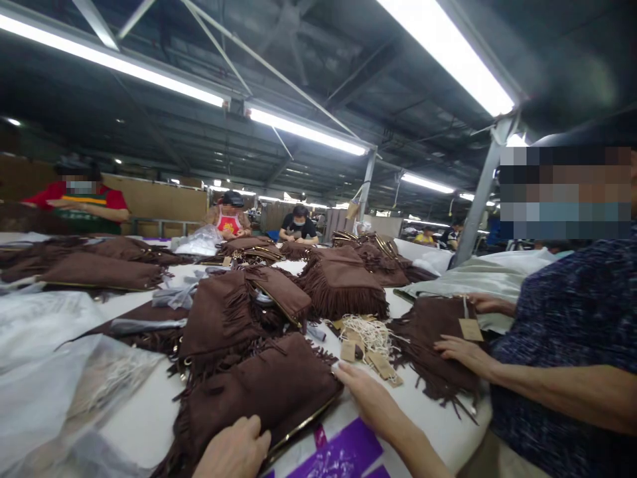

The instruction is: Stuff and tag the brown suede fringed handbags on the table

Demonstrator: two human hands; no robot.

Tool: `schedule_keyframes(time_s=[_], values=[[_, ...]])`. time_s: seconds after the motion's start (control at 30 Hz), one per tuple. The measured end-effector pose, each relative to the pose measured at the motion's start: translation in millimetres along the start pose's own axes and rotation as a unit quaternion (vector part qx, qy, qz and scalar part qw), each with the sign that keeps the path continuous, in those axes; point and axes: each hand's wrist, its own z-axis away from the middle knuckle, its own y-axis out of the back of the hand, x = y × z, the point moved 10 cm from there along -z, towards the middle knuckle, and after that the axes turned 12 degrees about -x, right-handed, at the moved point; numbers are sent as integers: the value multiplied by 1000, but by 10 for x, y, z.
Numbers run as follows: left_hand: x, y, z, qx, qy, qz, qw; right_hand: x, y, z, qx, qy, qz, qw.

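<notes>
A dark brown fringed bag (263, 385) lies on the white table in front of me, its gold zip edge facing me. My left hand (233, 448) is closed at its front edge, fingers curled against the brown material. At the bag's right corner is my right hand (368, 395), its fingers pressed together at the zip end. Something white shows at those fingertips, too small to name. Just beyond my right hand lies a pile of tan tags with white strings (371, 342). Purple plastic (343, 451) lies below the bag, between my forearms.
More brown fringed bags (343, 279) are heaped across the table. Clear plastic bags (89, 378) cover the left side. On the right, a co-worker's hands (468, 355) rest on another brown bag (438, 338) with a tan tag. Several people sit farther back.
</notes>
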Motion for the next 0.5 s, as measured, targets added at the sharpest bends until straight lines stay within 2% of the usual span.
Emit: schedule_keyframes(time_s=[0.07, 0.17, 0.23, 0.27, 0.33, 0.4, 0.5], values=[[-10, 60, 21, -18, 17, -12, 1000, 22, -28, -29, -40, 5, -3, 999], [84, 204, 118, -23, 45, -12, 999, -108, -1, 44, -55, 31, -26, 998], [318, 299, 168, -14, 45, 28, 999, -205, -3, 124, -57, 52, -63, 995], [472, 274, 155, -36, 41, 76, 996, -224, -22, 158, -55, 53, -95, 993], [814, 255, 57, -35, 24, 180, 983, -198, -98, 219, -45, 33, -182, 982], [962, 156, -91, -26, 87, 244, 966, -181, -228, 296, -46, 14, -291, 956], [1127, -50, -294, -26, 114, 302, 946, -275, -465, 479, -105, 13, -449, 887]])
